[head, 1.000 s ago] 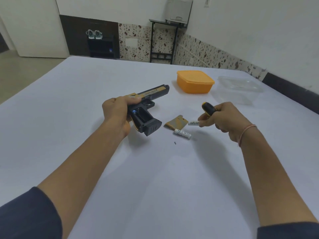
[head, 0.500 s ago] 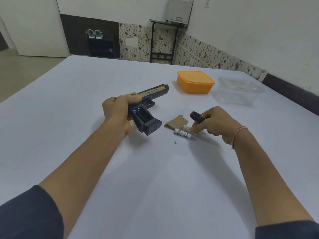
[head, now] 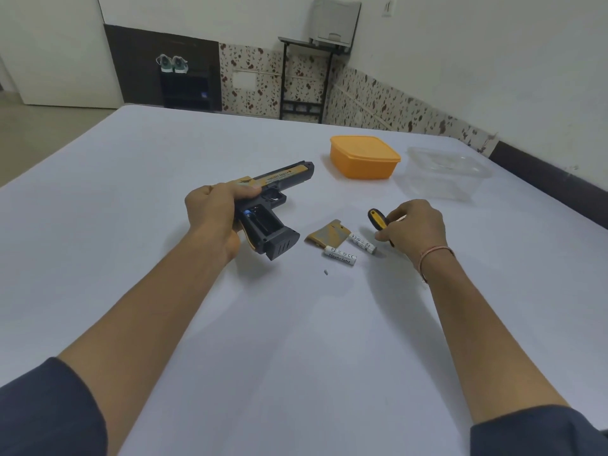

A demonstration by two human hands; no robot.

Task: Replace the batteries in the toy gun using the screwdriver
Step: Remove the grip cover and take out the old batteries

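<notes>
Screw (head: 326, 272), small, dark: loose on the white table (head: 296, 324), nearest item.
Near battery (head: 340, 256), white, printed: just beyond the screw.
Second battery (head: 362, 243), white: right of the first, apart from it, just beside the battery cover (head: 328, 233) (tan, flat on the table).
Left hand (head: 214, 215): wraps around the rear of the toy gun (head: 269, 205), grip angled down, compartment open with a blue-ended cell inside.
Right hand (head: 414, 227): curls around the screwdriver (head: 377, 219), yellow-and-black handle jutting left.
Orange box (head: 365, 156) and clear tub (head: 447, 172): farther back, side by side, well apart from the hands.
</notes>
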